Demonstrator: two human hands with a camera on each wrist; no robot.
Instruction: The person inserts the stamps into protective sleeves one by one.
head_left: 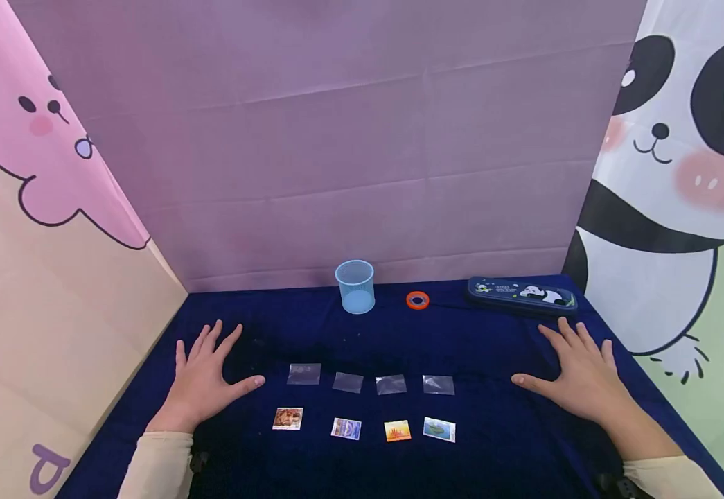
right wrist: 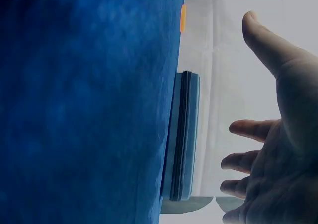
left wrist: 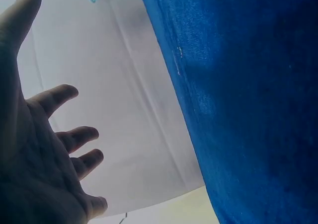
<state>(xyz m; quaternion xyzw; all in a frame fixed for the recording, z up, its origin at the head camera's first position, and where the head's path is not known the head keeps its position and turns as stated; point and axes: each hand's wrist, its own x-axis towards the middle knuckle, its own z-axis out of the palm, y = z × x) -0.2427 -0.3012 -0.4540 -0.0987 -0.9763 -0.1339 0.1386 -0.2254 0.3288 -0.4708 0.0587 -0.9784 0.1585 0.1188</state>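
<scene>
My left hand (head_left: pixel 201 384) is spread with nothing in it, over the left side of the dark blue cloth (head_left: pixel 349 478). On the right, my right hand (head_left: pixel 583 378) is likewise spread and holds nothing, nearest to the pencil case (head_left: pixel 522 295). Between the hands lies a row of clear plastic bags (head_left: pixel 303 374), several in all. In front of them is a row of small picture stamps: a brown one (head_left: pixel 287 418), a purple one (head_left: pixel 346 428), an orange one (head_left: pixel 397 430) and a blue-green one (head_left: pixel 439 429).
A light blue see-through cup (head_left: pixel 356 287) stands upright at the back middle. Beside it lies an orange roll of tape (head_left: pixel 418 300). Fabric walls enclose the table: a plain mauve one (head_left: pixel 362 138) behind, a pink cartoon on the left and a panda print (head_left: pixel 648 277) on the right.
</scene>
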